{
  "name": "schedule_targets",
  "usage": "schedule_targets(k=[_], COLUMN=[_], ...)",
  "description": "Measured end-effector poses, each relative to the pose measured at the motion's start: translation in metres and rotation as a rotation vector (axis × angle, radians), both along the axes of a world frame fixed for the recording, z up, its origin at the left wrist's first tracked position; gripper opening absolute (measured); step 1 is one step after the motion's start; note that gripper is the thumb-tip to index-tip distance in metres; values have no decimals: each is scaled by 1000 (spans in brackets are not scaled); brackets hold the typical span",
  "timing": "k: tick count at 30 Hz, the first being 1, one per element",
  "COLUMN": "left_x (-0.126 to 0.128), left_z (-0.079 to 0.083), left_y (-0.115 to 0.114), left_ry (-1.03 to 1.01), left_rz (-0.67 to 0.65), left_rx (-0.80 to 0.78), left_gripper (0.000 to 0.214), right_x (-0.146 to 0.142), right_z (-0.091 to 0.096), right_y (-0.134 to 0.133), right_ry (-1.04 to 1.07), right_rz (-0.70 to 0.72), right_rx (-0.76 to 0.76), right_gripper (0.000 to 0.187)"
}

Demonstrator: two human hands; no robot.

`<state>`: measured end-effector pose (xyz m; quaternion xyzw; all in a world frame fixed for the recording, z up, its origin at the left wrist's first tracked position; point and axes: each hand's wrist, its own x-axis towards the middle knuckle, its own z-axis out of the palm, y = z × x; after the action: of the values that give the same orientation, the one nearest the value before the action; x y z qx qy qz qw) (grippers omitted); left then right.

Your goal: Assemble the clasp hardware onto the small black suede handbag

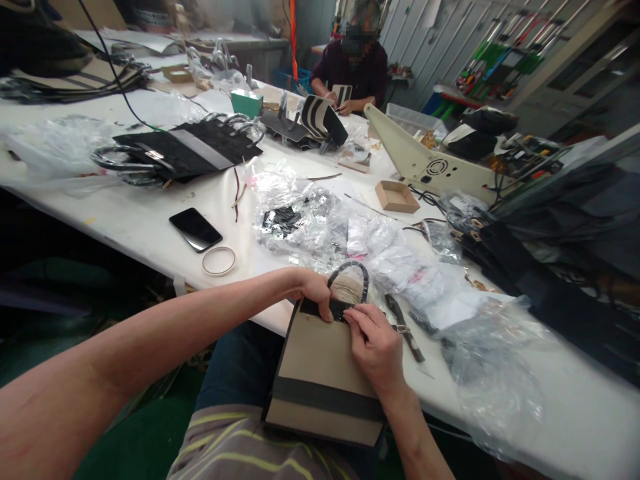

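A beige handbag [320,353] with a dark band lies tilted across my lap, its top against the table edge. Its black wrapped handle [365,283] arches up from the far side. My left hand [319,293] grips the bag's top edge, thumb pressed on the dark trim. Close beside it, my right hand [377,343] has thumb and forefinger pinched together at the same trim; whatever is between those fingertips is too small to make out. A dark strap with a buckle [404,328] lies on the table just right of the bag.
A phone [195,229] and a tape roll [219,261] lie to the left. Crumpled plastic bags [310,217] spread across the middle. A cardboard tray [397,197] and a cream machine [435,167] stand farther back. Across the table sits another person [353,73].
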<state>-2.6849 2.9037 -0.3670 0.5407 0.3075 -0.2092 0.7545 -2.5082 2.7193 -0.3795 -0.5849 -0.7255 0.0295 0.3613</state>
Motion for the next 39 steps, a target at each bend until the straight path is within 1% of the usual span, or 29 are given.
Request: schedule_targets(k=[2, 4, 7, 10, 13, 16, 18, 20, 22, 24, 26, 27, 29, 30, 31, 33, 36, 39], left_x=[0, -1, -1, 0, 0, 1, 1, 0, -1, -1, -1, -1, 0, 0, 0, 0, -1, -1], left_z=[-1, -2, -2, 1, 3, 5, 5, 5, 5, 5, 6, 6, 6, 7, 7, 8, 8, 9], left_y=[-1, -1, 0, 0, 0, -1, -1, -1, -1, 0, 1, 1, 1, 1, 1, 0, -1, -1], left_ry=[-13, -31, -32, -26, -34, -31, -26, -29, -30, -16, -6, -4, 0, 2, 5, 9, 10, 5], left_rz=[8, 7, 2, -11, -18, -16, -21, -25, -24, -23, -30, -34, -35, -31, -24, -17, -21, -13], left_rx=[4, 15, 26, 24, 24, 38, 41, 27, 7, -4, -12, -15, -14, -12, -10, -17, -29, -12], left_gripper=[35, 35, 35, 37, 35, 34, 34, 36, 38, 38, 35, 34, 33, 33, 32, 31, 29, 29], right_x=[2, 3, 1, -1, -3, -3, -1, 3, 10, 17, 20, 20, 17, 15, 13, 9, 5, 3], right_z=[9, 17, 24, 22, 17, 11, 12, 17, 28, 40, 50, 53, 55, 54, 53, 48, 44, 44], right_y=[1, 3, 6, 10, 11, 12, 13, 13, 12, 8, 4, 2, -1, -1, 0, 2, 8, 11], right_ry=[26, 1, -82, -130, -145, -111, -45, 64, 171, 229, 274, 310, 375, 386, 380, 343, 293, 237], right_rz=[42, 72, 89, 107, 113, 108, 118, 139, 134, 97, 42, 15, -21, -30, -35, -49, -44, -46], right_rx=[-73, -119, -114, -103, -68, -42, -63, -104, -144, -194, -282, -341, -460, -504, -529, -523, -474, -424], right_gripper=[22, 21, 16, 15, 17, 18, 18, 18, 20, 22, 19, 21, 35, 36, 30, 13, 14, 15])
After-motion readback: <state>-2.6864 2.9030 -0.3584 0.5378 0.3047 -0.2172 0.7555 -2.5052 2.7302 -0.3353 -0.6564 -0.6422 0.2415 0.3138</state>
